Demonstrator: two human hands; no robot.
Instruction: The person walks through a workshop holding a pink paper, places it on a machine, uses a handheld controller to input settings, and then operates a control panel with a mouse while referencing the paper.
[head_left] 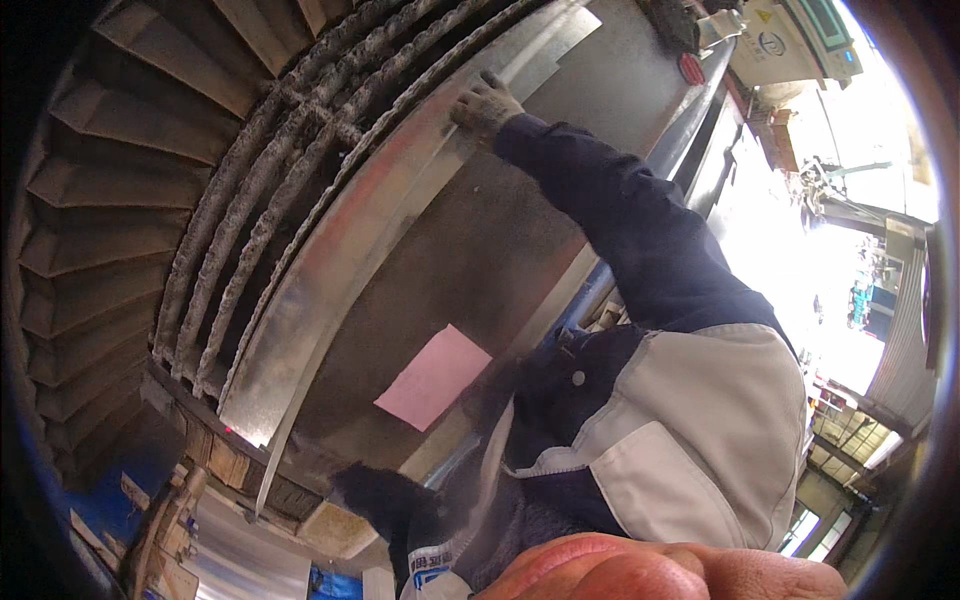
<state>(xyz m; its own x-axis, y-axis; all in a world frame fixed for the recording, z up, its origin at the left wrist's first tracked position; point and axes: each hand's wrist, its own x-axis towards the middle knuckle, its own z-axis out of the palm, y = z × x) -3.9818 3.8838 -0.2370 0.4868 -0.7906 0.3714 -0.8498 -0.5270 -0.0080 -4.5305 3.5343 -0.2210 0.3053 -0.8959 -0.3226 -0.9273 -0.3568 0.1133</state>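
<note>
My right hand [486, 108], in a dirty grey work glove, lies on a long shiny metal strip [345, 235] at the top of the view. Its fingers are spread over the strip, which bends in the fisheye view. A narrower strip [275, 455] runs along its near side, its lower end reaching past the table edge. Below, my left arm [380, 497] stretches toward that end in a dark sleeve. My left hand is blurred into the dark surroundings, so its fingers do not show. A pink paper sheet [433, 377] rests on the dark flat plate [470, 250] near my body.
Beyond the strips stand rough, jagged slats [255, 200] and folded bellows [120, 210]. A pale machine housing [785, 45] and a red oval part [691, 69] are at the upper right. Blue parts and metal sheets [245, 545] lie at the lower left.
</note>
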